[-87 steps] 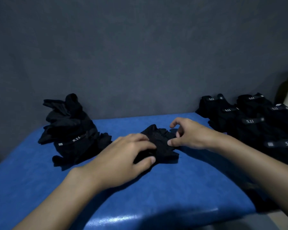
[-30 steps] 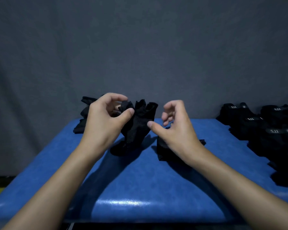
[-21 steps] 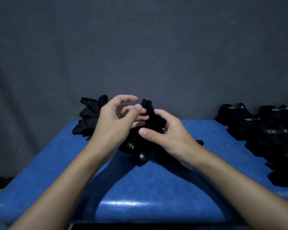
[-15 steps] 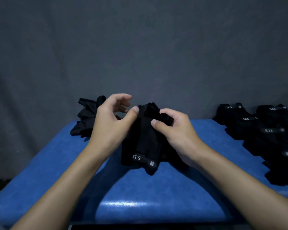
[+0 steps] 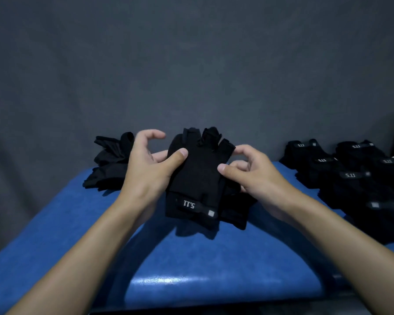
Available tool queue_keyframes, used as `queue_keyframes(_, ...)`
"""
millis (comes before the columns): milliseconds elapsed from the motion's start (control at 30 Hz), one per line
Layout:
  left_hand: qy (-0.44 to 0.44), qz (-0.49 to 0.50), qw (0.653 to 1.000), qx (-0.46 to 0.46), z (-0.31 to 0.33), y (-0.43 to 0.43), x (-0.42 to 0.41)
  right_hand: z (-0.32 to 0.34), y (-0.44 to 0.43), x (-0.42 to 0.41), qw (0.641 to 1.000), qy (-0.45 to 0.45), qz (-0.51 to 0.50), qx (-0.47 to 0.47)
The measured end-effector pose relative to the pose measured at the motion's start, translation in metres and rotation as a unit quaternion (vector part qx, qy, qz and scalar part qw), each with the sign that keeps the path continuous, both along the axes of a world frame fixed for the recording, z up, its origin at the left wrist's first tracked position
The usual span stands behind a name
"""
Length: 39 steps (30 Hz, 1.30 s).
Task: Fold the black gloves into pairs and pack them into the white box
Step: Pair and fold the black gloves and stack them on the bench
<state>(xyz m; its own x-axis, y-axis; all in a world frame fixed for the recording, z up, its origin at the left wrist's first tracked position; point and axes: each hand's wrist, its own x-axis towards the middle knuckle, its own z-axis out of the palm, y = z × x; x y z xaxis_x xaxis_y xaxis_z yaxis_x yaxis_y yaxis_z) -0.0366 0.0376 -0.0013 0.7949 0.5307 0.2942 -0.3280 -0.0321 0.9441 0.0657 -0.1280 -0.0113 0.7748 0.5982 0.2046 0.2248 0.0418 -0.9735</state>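
A black fingerless glove (image 5: 198, 176) with a "5.11" wrist strap is held upright above the blue table (image 5: 191, 264), finger stubs pointing up. My left hand (image 5: 149, 169) pinches its left edge with the thumb on the front. My right hand (image 5: 248, 171) pinches its right edge. Another black glove (image 5: 236, 213) lies on the table just behind and below the held one, partly hidden. No white box is in view.
A loose heap of black gloves (image 5: 112, 162) lies at the back left of the table. Several folded black gloves (image 5: 355, 178) with "5.11" labels lie in rows at the right. A dark grey wall (image 5: 191, 64) stands behind.
I lifted one glove off the table with my left hand, my right hand joined it, and together they have turned and spread it flat, strap label facing me.
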Motion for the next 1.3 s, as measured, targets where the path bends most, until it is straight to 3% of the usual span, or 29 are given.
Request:
queue_keyframes(233, 0.031, -0.080, 0.996, -0.019, -0.017, -0.014, 0.030, 0.003, -0.021, 0.023, 0.995, -0.045, -0.094, -0.007)
queue_keyframes(333, 0.066, -0.091, 0.994, -0.008, -0.024, -0.018, 0.040, 0.001, -0.026, 0.031, 0.994, -0.054, -0.082, -0.045)
queue_keyframes(467, 0.115, -0.076, 0.988, 0.068, -0.029, -0.017, 0.045, -0.006, -0.026, 0.038, 0.989, -0.039, -0.065, -0.129)
queue_keyframes(600, 0.144, -0.069, 0.980, 0.122, -0.034, -0.016, 0.046, -0.010, -0.024, 0.042, 0.969, -0.102, -0.098, -0.205)
queue_keyframes(800, 0.115, -0.063, 0.988, 0.077, -0.032, -0.013, 0.049, -0.004, -0.021, 0.042, 0.981, -0.065, -0.108, -0.150)
queue_keyframes(867, 0.137, -0.062, 0.985, 0.086, -0.033, -0.014, 0.047, -0.006, -0.022, 0.041, 0.973, -0.077, -0.096, -0.194)
queue_keyframes(967, 0.178, -0.024, 0.948, 0.262, -0.046, -0.012, 0.049, -0.016, -0.024, 0.039, 0.941, -0.136, -0.068, -0.301)
queue_keyframes(1033, 0.172, -0.002, 0.914, 0.368, -0.053, -0.011, 0.049, -0.018, -0.026, 0.040, 0.937, -0.139, -0.065, -0.315)
queue_keyframes(1200, 0.118, -0.033, 0.840, 0.528, -0.051, -0.015, 0.033, -0.013, -0.039, 0.046, 0.924, -0.162, -0.117, -0.327)
queue_keyframes(1300, 0.126, -0.068, 0.798, 0.585, -0.056, -0.018, 0.028, -0.014, -0.047, 0.044, 0.914, -0.156, -0.085, -0.365)
